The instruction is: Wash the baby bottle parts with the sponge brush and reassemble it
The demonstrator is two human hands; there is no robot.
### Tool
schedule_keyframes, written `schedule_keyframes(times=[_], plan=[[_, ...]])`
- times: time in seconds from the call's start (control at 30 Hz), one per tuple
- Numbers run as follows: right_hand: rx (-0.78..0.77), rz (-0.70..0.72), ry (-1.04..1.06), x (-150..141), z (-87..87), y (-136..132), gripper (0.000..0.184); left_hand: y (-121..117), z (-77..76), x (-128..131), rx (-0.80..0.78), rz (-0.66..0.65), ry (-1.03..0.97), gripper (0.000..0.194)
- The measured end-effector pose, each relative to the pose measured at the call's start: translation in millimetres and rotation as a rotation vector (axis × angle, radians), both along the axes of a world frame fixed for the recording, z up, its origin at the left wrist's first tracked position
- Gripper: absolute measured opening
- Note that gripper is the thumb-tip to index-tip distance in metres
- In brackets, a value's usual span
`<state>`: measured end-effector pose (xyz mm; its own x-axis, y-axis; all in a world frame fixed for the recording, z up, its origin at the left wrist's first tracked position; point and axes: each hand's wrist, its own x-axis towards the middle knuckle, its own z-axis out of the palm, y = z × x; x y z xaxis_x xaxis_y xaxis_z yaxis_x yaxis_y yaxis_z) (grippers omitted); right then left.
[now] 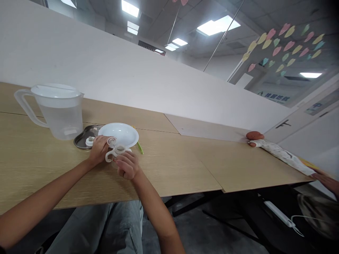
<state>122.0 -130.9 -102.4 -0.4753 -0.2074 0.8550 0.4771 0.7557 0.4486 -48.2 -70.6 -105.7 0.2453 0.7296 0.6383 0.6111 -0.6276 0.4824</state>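
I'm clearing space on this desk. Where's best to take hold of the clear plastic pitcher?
Take the clear plastic pitcher by its loop handle, coming from the left. The handle sticks out on that side with nothing crowding it, while the pitcher's right side stands close to the metal tray and white plate.

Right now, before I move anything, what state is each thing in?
Clear handled bottle, held between both hands.
Left hand, gripping the bottle.
Right hand, gripping the bottle.
Clear plastic pitcher, upright, lid on.
White plate, tilted.
Metal tray, flat on the table.
White cap, on the tray.
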Motion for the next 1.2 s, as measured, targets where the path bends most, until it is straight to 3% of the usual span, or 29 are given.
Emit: schedule_keyframes(times=[0.23,0.6,0.8,1.0,1.2], plan=[[-0.078,-0.116,-0.125,-2,-3.7,8,0.016,-3,1.6,-1,0.03,-0.019,0.019,0.044],[-0.134,-0.228,-0.102,-10,1.4,8,0.013,-3,-2.6,-2,0.103,-0.008,0.009,0.036],[-0.159,-0.23,0.007,-15,2.3,10,0.02,-4,-3.6,-2,0.08,-0.064,-0.008,0.036],[-0.198,-0.267,-0.103,-23,1.5,8,0.015,-8,1.0,-1,0.032,-0.076,-0.013,0.036],[-0.192,-0.269,-0.05,-25,3.8,5,0.023,-10,3.9,-2,0.012,-0.125,-0.006,0.037]])
